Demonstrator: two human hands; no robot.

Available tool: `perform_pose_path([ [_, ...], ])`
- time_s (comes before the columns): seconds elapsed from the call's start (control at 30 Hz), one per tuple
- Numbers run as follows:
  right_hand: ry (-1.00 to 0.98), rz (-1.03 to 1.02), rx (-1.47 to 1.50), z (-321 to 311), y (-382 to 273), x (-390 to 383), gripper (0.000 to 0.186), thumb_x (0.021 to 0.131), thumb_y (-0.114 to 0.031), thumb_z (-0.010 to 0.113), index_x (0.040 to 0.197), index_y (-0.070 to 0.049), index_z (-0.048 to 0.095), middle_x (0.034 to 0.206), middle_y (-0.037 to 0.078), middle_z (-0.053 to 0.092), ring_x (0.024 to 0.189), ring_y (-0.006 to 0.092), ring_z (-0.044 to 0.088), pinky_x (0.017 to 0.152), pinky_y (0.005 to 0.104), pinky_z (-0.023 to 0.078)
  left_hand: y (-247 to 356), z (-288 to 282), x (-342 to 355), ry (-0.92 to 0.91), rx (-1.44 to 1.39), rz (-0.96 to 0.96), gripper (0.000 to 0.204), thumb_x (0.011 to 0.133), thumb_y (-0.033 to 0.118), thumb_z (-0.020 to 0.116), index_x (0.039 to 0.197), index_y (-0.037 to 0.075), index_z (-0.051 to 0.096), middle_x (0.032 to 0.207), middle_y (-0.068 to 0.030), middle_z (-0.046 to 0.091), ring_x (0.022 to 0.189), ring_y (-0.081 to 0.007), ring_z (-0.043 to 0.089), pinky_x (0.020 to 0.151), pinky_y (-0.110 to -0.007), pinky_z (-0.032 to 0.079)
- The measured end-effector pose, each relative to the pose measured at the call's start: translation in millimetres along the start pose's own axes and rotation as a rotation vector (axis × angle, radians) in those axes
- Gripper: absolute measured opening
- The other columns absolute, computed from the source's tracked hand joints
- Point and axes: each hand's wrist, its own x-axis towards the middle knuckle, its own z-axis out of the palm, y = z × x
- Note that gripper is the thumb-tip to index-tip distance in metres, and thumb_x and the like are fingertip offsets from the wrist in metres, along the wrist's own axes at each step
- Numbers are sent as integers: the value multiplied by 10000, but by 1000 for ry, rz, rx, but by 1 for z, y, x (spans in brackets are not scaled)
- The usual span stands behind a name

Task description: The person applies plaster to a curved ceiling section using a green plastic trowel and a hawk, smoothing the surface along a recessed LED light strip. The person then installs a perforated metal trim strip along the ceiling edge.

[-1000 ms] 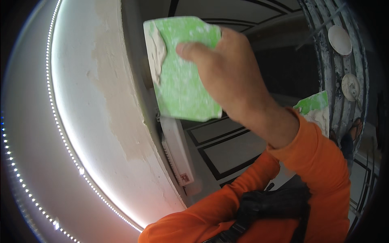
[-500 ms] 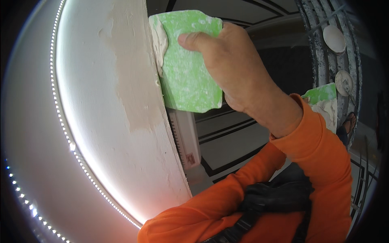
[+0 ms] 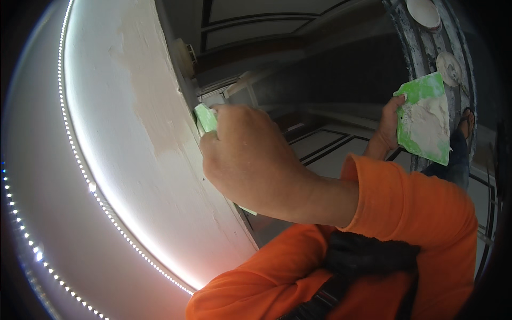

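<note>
My right hand [image 3: 250,154] is closed round a green putty spreader [image 3: 206,118], which is turned nearly edge-on and mostly hidden behind the hand. The spreader lies against the long edge of a white panel [image 3: 122,133], where a beige patch of filler [image 3: 152,101] covers part of the surface. Further right, my left hand [image 3: 388,125] reaches out beneath the right arm. It grips a second green spreader [image 3: 424,144] by its edge, and a thick heap of pale putty [image 3: 426,117] lies on that blade.
A lit LED strip [image 3: 92,186] curves along the panel's left side. Below at the right is a putty-spattered slatted platform [image 3: 413,45] bearing a white bowl [image 3: 424,13] and a round putty-smeared disc [image 3: 449,68]. A sandalled foot [image 3: 468,124] stands there.
My right hand has moved down and left, tilting its spreader from face-on to nearly edge-on. My left hand and the putty-loaded spreader have come further into view at the right.
</note>
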Motion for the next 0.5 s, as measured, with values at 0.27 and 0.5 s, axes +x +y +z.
perform_pose_path([
  [0.27,260,-169,56,-2,3,-39,186,877,17,573,963,171,635,637,236,650,584,337,706,585,408,602,-3,5,-24,-76,20,10,599,1006,414,417,1400,-24,528,1315,-220,639,1182,-345,663,1043,-474,533],
  [0.5,1,137,81,-10,18,-7,237,873,-67,617,753,135,644,603,231,639,577,336,709,539,403,591,-6,-1,-7,-35,33,-9,606,1011,410,421,1417,-30,514,1306,-232,639,1164,-342,674,1048,-467,535],
])
